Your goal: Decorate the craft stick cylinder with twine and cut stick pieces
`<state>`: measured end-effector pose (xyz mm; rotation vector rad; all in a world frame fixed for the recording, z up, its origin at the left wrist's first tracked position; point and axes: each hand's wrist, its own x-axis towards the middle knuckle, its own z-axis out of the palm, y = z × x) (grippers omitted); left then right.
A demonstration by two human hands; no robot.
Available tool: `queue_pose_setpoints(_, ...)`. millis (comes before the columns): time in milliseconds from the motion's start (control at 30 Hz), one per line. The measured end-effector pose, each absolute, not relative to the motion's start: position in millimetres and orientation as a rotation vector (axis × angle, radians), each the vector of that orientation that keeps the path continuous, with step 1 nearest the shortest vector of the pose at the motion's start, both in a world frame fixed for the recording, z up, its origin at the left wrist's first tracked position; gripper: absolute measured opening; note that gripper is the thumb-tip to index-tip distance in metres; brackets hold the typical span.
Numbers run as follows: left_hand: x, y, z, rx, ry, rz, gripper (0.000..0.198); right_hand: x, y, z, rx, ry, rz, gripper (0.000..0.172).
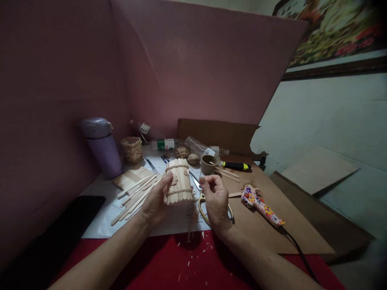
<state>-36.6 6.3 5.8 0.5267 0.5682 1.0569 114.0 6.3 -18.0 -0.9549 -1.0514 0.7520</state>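
Observation:
My left hand (157, 201) is wrapped round the side of a small barrel-shaped holder made of craft sticks (182, 183). Two twine bands circle it, near its top and its bottom, and small pale wooden pieces sit on its side. To the right of the holder, my right hand (215, 199) is raised with thumb and fingertips pinched together; what is between them, if anything, is too small to make out. Beneath that hand lie scissors with gold-coloured handles (202, 211), partly hidden by it.
Loose craft sticks (133, 205) lie left, near a purple tumbler (104, 155) and a small woven-looking basket (132, 151). Behind are plastic bottles (196, 145), twine balls (193, 159) and a brown cup (209, 166). A floral glue gun (261, 205) rests on cardboard at right, its cord trailing.

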Motion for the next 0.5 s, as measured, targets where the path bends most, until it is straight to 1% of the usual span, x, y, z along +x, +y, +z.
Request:
queue_pose_setpoints(67, -37.2, 5.3, 8.5, 0.512, 0.568, 1.071, 0.051, 115.2, 6.7, -16.8, -0.937, -1.044, 0.763, 0.033)
queue_pose_setpoints(300, -41.0, 5.9, 11.9, 0.480, 0.456, 1.032, 0.055, 112.0, 6.1, -21.9, -0.889, -1.047, 0.889, 0.029)
queue_pose_setpoints(400, -42.2, 5.1, 12.4, 0.460, 0.429, 1.042, 0.056, 112.4, 5.3, -21.5, -0.898, -1.088, 0.871, 0.032)
queue_pose_setpoints(500, -43.5, 4.5, 12.6, 0.466, 0.417, 1.049, 0.056, 114.1, 3.8, -19.3, -0.887, -1.146, 0.865, 0.040)
